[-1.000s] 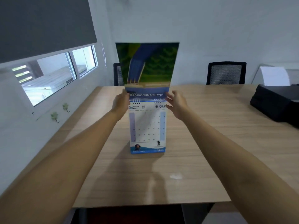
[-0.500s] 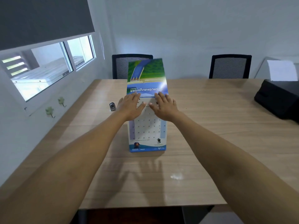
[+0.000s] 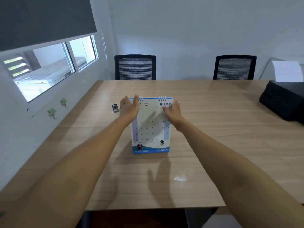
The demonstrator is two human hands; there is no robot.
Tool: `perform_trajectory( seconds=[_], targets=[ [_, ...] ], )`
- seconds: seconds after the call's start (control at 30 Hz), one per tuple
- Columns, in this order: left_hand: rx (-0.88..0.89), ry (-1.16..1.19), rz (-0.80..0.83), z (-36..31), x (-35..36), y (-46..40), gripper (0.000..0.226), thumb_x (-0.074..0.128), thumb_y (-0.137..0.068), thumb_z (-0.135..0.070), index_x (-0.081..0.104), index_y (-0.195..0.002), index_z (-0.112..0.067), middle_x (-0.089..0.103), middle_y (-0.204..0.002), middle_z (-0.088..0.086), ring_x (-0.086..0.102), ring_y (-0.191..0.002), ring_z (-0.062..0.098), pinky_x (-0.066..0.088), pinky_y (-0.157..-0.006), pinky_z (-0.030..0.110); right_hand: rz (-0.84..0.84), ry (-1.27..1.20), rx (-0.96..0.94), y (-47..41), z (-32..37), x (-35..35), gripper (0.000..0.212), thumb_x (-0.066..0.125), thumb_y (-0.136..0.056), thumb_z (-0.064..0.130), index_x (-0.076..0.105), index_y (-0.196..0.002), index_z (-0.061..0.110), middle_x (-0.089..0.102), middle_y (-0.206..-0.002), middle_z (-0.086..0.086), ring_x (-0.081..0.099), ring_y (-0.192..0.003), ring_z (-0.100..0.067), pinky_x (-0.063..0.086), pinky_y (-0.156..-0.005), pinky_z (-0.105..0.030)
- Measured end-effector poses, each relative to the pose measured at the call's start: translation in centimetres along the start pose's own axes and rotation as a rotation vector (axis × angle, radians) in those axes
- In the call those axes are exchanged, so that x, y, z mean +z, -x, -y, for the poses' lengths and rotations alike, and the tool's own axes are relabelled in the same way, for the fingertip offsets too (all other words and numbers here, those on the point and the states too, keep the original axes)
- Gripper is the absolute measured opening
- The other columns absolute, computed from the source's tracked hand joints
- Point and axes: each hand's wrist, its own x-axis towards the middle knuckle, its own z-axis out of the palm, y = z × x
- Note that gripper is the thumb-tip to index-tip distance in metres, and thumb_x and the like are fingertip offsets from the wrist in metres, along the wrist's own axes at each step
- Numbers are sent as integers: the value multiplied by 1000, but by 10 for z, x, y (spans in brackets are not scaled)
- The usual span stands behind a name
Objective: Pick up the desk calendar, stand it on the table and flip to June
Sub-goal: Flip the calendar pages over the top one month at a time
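Note:
The desk calendar point(image 3: 151, 129) stands upright on the wooden table point(image 3: 205, 137), spiral binding at its top, showing a white month grid with a blue band at the bottom. The month name is partly hidden and too blurred to read. My left hand point(image 3: 129, 108) is at the calendar's upper left corner with fingers spread, covering that corner. My right hand point(image 3: 173, 111) hovers at the upper right edge, fingers apart. Neither hand grips a page.
A small metal clip-like object point(image 3: 115, 108) lies on the table left of the calendar. A black printer point(image 3: 284, 101) sits at the right edge. Two black mesh chairs point(image 3: 135, 67) point(image 3: 234, 67) stand behind the table. A wall with a window runs along the left.
The picture page that was lifted upright has gone over the spiral to the back. Both hands moved from the page to the calendar's top corners and opened.

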Motion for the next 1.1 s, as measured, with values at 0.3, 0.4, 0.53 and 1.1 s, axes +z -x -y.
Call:
perform_trajectory(
  seconds=[0.3, 0.4, 0.53, 1.1],
  targets=[
    [-159, 421, 164, -4, -3, 39, 68, 5, -98, -55, 43, -141, -19, 41, -151, 6, 36, -141, 27, 26, -114, 41, 146, -277, 248, 13, 7, -1, 39, 33, -100, 20, 32, -137, 9, 47, -119, -8, 46, -97, -20, 34, -83, -34],
    [-186, 420, 162, -10, -6, 43, 66, 6, -100, -52, 37, -145, -17, 33, -156, 5, 31, -144, 27, 24, -117, 41, 147, -264, 248, 17, 10, -4, 40, 35, -98, 20, 35, -135, 6, 49, -102, -5, 47, -77, -12, 38, -67, -29],
    [-204, 255, 132, -13, -10, 42, 71, 5, -99, -55, 42, -143, -13, 43, -149, 12, 39, -137, 32, 31, -111, 41, 173, -161, 218, 24, 15, -12, 13, 34, -96, 14, 41, -105, 7, 44, -81, -1, 41, -69, -13, 33, -58, -25],
    [-174, 710, 130, -35, -41, 13, 66, 14, -100, -46, 55, -123, 0, 63, -113, 18, 61, -96, 27, 49, -87, 37, 53, -770, 82, 13, 46, -50, 33, 26, -99, 16, 42, -126, 6, 57, -126, -10, 54, -114, -25, 43, -93, -39]
  ],
)
